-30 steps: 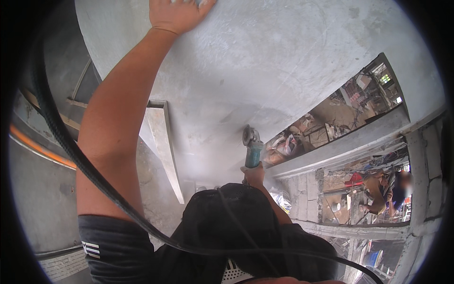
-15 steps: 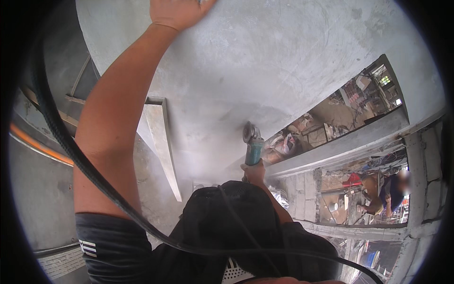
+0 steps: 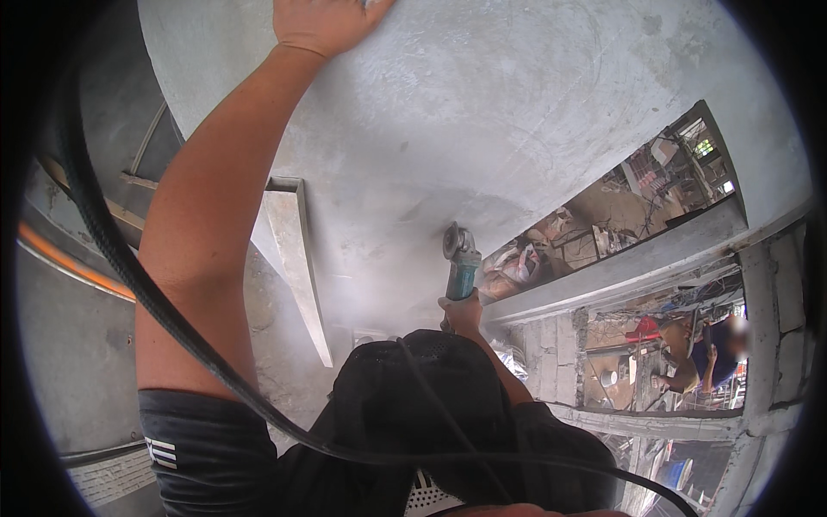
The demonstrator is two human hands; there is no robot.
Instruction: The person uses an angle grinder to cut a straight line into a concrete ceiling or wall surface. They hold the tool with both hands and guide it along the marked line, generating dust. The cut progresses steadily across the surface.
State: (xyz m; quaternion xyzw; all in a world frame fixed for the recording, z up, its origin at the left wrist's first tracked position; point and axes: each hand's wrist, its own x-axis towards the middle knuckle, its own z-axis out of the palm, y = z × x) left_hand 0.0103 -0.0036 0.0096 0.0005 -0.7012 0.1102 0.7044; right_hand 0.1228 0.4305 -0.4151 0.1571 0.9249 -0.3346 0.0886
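Observation:
A green angle grinder (image 3: 462,276) is gripped in my right hand (image 3: 464,310), its guard and disc end up against the grey plastered wall (image 3: 413,146). Pale dust hangs around and below the tool. High on the same wall, my left hand (image 3: 327,24) rests with its thumb stretched out; the picture's top edge cuts off most of its fingers. My left arm is raised and nearly straight. The lower part of my right hand is partly hidden behind dark cloth.
A narrow concrete ledge (image 3: 295,267) juts out left of the grinder. Right of it is a wall opening with bags and rubble (image 3: 521,265) beyond. Another person (image 3: 719,349) sits farther right past block walls. A thick black cable (image 3: 172,323) crosses in front of me.
Both my hands and the grinder stay almost in place. The dust cloud has shifted slightly, and the person at the right has moved an arm.

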